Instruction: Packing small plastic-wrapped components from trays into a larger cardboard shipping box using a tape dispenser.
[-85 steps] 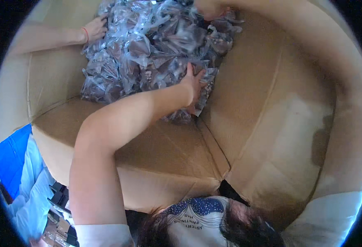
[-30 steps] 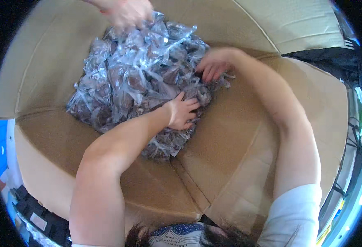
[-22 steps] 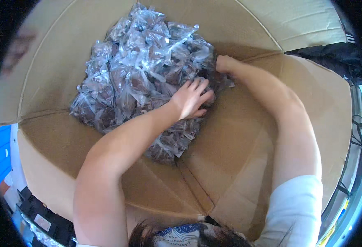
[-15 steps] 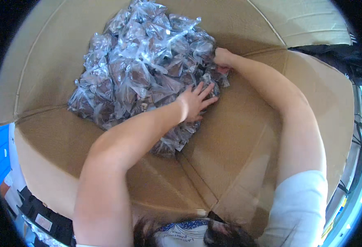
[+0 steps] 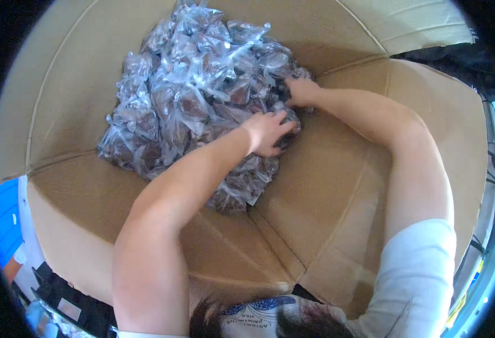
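A large heap of knotted clear plastic bags (image 5: 194, 84) with dark brown contents lies inside a big cardboard box (image 5: 337, 186). My left hand (image 5: 269, 134) is on the heap's right side, its fingers bent over a bag (image 5: 290, 119) at the edge. Just beyond it, my right hand (image 5: 302, 92) reaches in from the right, closed against the bags at the heap's right border. Its fingertips are partly hidden among the bags. What exactly is in the bags cannot be made out.
The box's tall walls surround the heap, with a flap (image 5: 422, 25) folded out at the far right. Outside stand a blue panel (image 5: 4, 217) on the left and a black crate (image 5: 73, 298) at the lower left. Dark fabric (image 5: 450, 62) shows beyond the right wall.
My left hand's spread fingers have curled over the bag at the edge. My right hand has shifted slightly down and left, further in against the bags. The view has tilted a little.
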